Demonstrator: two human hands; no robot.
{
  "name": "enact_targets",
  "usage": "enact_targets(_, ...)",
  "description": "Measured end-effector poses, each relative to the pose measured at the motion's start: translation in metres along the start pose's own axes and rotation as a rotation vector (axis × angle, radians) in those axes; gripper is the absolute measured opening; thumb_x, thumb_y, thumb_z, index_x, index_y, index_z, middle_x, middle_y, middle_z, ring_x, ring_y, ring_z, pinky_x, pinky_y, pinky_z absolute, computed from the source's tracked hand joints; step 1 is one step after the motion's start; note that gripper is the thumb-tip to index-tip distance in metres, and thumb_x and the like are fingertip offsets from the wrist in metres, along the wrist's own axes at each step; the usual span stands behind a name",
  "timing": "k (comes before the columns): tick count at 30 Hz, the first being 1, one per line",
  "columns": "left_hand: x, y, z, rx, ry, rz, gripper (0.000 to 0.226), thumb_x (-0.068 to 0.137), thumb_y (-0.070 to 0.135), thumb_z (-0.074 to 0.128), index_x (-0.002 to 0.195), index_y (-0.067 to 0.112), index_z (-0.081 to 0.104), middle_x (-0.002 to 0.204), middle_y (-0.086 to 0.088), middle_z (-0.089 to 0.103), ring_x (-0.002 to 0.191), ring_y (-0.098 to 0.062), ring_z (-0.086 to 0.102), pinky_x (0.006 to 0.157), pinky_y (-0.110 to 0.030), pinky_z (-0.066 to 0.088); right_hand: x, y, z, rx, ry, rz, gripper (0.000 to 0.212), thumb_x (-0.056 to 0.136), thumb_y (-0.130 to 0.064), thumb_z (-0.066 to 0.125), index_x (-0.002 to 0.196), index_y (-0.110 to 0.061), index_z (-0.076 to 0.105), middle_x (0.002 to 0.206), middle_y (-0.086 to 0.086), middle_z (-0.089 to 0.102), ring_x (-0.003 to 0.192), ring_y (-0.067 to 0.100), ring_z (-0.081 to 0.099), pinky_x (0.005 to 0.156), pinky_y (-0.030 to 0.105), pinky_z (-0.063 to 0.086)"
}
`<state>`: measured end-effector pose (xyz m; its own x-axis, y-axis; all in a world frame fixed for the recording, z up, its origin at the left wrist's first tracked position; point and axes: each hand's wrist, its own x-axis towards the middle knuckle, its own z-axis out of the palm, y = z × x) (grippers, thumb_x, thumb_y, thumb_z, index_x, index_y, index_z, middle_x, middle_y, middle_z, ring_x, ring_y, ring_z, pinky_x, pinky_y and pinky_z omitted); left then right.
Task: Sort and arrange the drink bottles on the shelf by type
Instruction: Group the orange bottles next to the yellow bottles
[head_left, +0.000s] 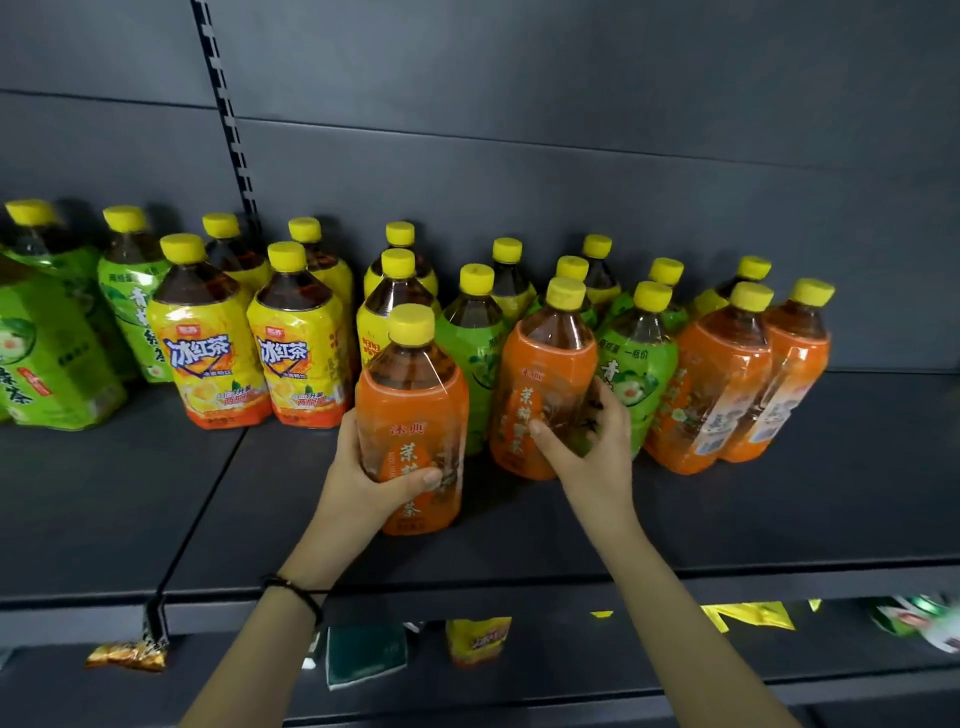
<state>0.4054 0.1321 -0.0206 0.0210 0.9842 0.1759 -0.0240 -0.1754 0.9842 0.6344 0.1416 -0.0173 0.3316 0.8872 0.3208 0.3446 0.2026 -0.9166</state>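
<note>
This is a shop aisle, a grocery or convenience store by the look of it. The clearest sign is the dark grey metal gondola shelf (519, 525), a flat retail deck with a plain back panel behind it and a slotted upright rail (228, 130) rising from its rear left, the kind that takes adjustable brackets. On the shelf stand many identical yellow-capped tea bottles in multiples: yellow-labelled iced tea bottles (208, 338) toward the left, green-labelled ones (636, 364) and orange-labelled ones (711, 389) toward the right, some shrink-wrapped in pairs. Below the shelf's front edge, a lower deck holds packaged snacks (127, 656) and other wrapped goods.
</note>
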Motion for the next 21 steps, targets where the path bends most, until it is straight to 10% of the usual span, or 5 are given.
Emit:
enact_targets(10, -0.024, 0.003, 0.008, 0.020, 0.142, 0.008, 0.082, 0.040, 0.048, 0.083, 0.110, 0.054, 0.041, 0.111, 0.016, 0.063, 0.099, 0.000, 0.064, 0.076, -0.022, 0.052, 0.011, -0.012, 0.012, -0.062, 0.020, 0.033, 0.099, 0.065, -0.050, 0.082, 0.143, -0.022, 0.029, 0.142, 0.001, 0.023, 0.137, 0.022, 0.021, 0.111, 0.048, 0.033)
enact_targets(21, -0.055, 0.009, -0.009, 0.003, 0.282, 0.049, 0.082, 0.045, 0.038, 0.086, 0.117, 0.039, 0.047, 0.111, 0.008, 0.067, 0.101, -0.008, 0.066, 0.074, -0.024, 0.056, -0.013, -0.014, -0.006, 0.182, -0.177, 0.033, 0.098, 0.048, -0.058, 0.085, 0.134, -0.036, 0.045, 0.128, -0.009, 0.057, 0.116, 0.013, 0.057, 0.099, 0.046, 0.050)
